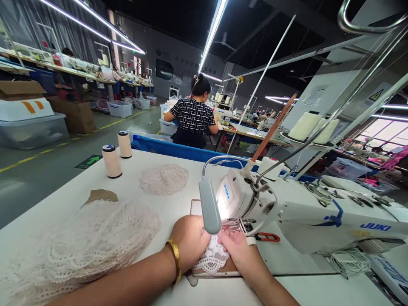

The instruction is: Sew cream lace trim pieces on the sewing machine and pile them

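Note:
Under the head of a white sewing machine (pixel 245 191), a piece of white lace (pixel 214 257) lies on the machine bed. My left hand (pixel 191 236), with a gold bangle on its wrist, is curled over the left edge of the lace; its fingertips are mostly hidden. From the right, my right hand (pixel 237 246) pinches the lace close to the presser foot, its fingers partly visible. A grey lamp (pixel 210 208) covers the spot between both hands and lights the needle area. Orange-handled thread snips (pixel 268 237) rest on the bed right of my right hand.
A big heap of cream lace (pixel 95 238) fills the table's left side, with a smaller lace pile (pixel 164 179) behind it. Two thread cones, one nearer (pixel 111 161), stand at the far left edge. A co-worker (pixel 194 112) sits ahead at another machine. Coiled cable (pixel 349 261) lies right.

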`<state>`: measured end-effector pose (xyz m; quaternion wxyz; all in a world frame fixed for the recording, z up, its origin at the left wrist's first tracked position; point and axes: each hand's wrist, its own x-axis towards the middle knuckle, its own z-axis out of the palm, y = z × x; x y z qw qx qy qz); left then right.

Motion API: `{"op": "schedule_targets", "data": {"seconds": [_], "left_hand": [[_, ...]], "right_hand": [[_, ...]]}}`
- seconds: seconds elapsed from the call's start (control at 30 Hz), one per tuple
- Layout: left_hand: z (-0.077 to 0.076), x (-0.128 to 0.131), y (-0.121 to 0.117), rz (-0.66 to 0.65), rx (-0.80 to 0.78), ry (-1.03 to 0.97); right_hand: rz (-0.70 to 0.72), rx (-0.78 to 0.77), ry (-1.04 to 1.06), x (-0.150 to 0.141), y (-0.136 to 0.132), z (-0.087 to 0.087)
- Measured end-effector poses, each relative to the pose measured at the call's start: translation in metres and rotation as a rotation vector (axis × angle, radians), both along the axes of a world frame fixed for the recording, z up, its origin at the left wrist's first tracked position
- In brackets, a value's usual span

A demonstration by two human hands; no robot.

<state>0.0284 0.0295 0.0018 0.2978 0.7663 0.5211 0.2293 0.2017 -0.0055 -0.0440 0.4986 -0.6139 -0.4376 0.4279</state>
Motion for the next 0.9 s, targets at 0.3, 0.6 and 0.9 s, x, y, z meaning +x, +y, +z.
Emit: {"op": "schedule_targets", "data": {"seconds": [0.3,0.6,0.9], "left_hand": [[0.0024,-0.0005,-0.0008,-0.01,0.008,0.025],[0.0022,-0.0002,-0.001,-0.007,0.013,0.031],[0.002,0.0004,-0.0018,-0.004,0.008,0.032]], "right_hand": [[0.002,0.003,-0.007,0.0002,0.0001,0.0004],[0.008,0.003,0.004,-0.0004,-0.0004,0.0006],[0.021,0.03,0.004,0.0017,-0.001,-0.0051]]}}
